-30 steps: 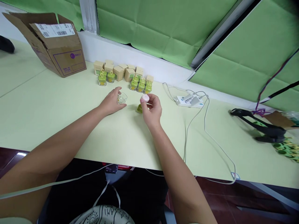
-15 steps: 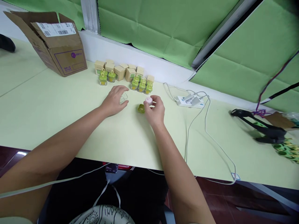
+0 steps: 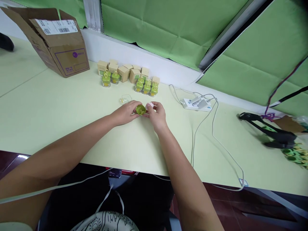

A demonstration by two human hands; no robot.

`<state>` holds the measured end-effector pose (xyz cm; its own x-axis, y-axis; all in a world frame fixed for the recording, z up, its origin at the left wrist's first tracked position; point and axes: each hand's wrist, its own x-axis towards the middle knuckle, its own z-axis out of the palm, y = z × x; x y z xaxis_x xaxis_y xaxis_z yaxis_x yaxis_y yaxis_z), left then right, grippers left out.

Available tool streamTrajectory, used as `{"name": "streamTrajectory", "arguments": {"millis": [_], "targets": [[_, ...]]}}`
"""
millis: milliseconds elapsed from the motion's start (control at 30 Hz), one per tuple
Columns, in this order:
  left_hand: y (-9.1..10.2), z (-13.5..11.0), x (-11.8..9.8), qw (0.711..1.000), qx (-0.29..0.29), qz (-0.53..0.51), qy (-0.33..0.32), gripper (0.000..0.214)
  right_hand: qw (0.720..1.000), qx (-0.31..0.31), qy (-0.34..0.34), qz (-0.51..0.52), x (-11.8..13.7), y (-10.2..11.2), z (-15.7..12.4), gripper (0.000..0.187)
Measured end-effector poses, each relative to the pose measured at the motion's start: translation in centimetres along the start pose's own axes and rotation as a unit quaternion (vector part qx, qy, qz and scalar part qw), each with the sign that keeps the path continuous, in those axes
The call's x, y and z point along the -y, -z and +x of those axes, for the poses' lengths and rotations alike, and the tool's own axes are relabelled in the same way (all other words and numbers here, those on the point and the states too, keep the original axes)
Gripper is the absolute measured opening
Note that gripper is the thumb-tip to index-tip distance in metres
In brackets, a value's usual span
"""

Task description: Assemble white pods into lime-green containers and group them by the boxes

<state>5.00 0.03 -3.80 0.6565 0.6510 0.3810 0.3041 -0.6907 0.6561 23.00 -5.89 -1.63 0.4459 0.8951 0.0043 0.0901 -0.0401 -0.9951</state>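
Observation:
My left hand [image 3: 128,113] is closed on a small olive-green cap [image 3: 140,109], its hollow side turned up toward me. Close beside it, my right hand [image 3: 157,116] pinches a small pale pink round piece [image 3: 150,105] between thumb and fingers; part of this piece is covered by the fingers. Just beyond my left hand, a small clear container [image 3: 125,98] rests on the table, apart from both hands.
Several green-capped little jars [image 3: 146,87] stand in front of small cardboard boxes [image 3: 124,73] by the wall. A large open carton [image 3: 69,61] is at the back left. A power strip [image 3: 196,104] with white cables lies right, beyond it a black tool [image 3: 271,130].
My left hand has let go of the clear container and taken up the green cap from the table. My right hand has moved slightly left with the pink piece.

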Motion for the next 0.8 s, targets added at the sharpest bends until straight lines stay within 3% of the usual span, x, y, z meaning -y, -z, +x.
{"name": "streamTrajectory", "arguments": {"millis": [167, 367, 467, 600, 800], "targets": [[0.4, 0.0, -0.7, 0.998, -0.049, -0.004, 0.031, 0.063, 0.998, 0.017, 0.0, 0.065, -0.1, 0.1, 0.3, 0.038], [0.7, 0.1, -1.6, 0.989, -0.138, 0.035, 0.028, 0.046, 0.987, 0.063, -0.025, 0.147, 0.6, 0.1, 0.0, 0.037], [1.0, 0.1, -1.8, 0.986, -0.162, 0.047, -0.005, 0.042, 0.989, 0.062, -0.024, 0.134, 1.1, 0.3, -0.2, 0.041], [1.2, -0.1, -1.6, 0.982, -0.173, 0.055, -0.043, 0.043, 0.995, 0.037, 0.03, 0.086, 1.2, 0.6, -0.4, 0.05], [1.1, -0.3, -1.5, 0.982, -0.16, 0.068, -0.07, 0.049, 0.99, 0.09, 0.096, 0.054, 0.9, 0.4, -0.5, 0.061]]}}
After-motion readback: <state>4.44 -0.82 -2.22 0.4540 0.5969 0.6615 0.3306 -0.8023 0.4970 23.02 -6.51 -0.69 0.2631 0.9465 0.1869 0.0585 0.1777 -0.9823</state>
